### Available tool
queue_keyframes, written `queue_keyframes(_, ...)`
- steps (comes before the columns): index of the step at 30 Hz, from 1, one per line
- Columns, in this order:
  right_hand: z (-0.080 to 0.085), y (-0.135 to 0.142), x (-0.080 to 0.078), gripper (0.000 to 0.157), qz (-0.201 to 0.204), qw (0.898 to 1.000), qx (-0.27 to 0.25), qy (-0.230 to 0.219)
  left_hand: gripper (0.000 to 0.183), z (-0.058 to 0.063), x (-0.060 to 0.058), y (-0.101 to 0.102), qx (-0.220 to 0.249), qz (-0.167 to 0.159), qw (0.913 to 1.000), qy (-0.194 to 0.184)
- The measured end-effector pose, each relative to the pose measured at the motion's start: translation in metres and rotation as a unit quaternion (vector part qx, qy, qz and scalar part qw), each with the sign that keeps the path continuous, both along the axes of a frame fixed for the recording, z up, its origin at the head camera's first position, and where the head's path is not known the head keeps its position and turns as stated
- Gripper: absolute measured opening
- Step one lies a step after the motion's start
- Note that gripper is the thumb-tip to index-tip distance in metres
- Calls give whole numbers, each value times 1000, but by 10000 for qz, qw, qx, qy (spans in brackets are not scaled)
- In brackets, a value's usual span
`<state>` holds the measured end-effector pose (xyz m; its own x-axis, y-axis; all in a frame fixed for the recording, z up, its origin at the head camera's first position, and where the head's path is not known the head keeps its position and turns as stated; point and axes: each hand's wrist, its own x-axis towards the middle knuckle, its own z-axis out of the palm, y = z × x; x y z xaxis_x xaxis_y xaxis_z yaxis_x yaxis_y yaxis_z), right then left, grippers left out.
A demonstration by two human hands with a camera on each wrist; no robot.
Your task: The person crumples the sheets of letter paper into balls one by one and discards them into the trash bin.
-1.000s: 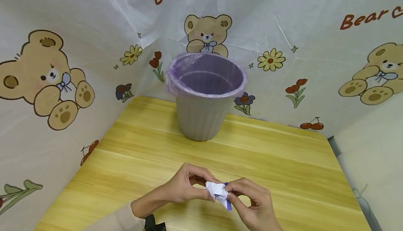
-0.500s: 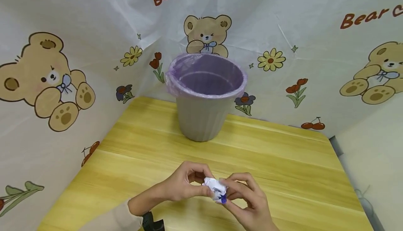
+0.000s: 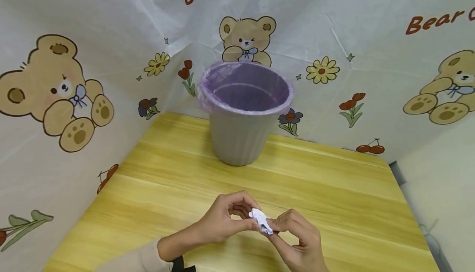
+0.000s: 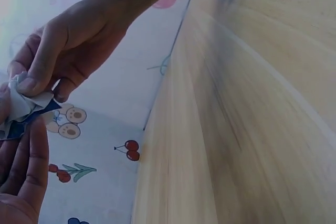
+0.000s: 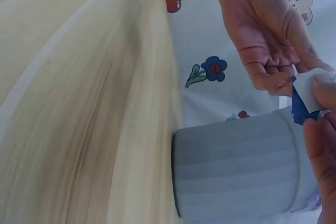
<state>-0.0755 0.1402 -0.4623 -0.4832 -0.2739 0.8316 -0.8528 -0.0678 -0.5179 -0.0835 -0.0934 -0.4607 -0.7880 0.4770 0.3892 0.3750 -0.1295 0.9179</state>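
A small crumpled piece of paper (image 3: 260,219), white with a blue-purple side, is held between both hands above the near part of the table. My left hand (image 3: 220,222) pinches its left end between thumb and fingers. On the other end, my right hand (image 3: 302,237) grips with thumb and index finger. In the left wrist view the paper (image 4: 26,103) shows white folds over a dark blue edge. A flat white face and a blue corner of the paper (image 5: 310,95) appear in the right wrist view. Fingers hide part of it.
A grey ribbed bin (image 3: 239,142) stands upright at the back of the wooden table (image 3: 326,181). Its mouth is lined with a purple plastic bag (image 3: 208,101), folded over the rim. A bear-patterned cloth (image 3: 133,29) hangs behind and at the sides.
The paper has been turned and squeezed smaller, with less blue-purple showing in the head view. The right fingers have shifted their hold on it. Both hands remain close together, and the bin has not moved.
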Motion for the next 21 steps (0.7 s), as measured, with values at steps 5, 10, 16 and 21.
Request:
queue_keyframes(5,7,-1,-1,9,64,9997,-43,235,12,-3,2,6,164,284,9978,579)
queue_keyframes(10,15,-3,0,7,64,9993,49,376,14,-7,4,8,165,505,9935,1006)
queue_keyframes(16,12,-2,-2,8,25,9990,201,395,14,-7,5,5,55,535,9931,1045)
queue_keyframes(21,8,-1,-3,10,-63,9976,620,301,15,-10,5,0,139,536,9949,843)
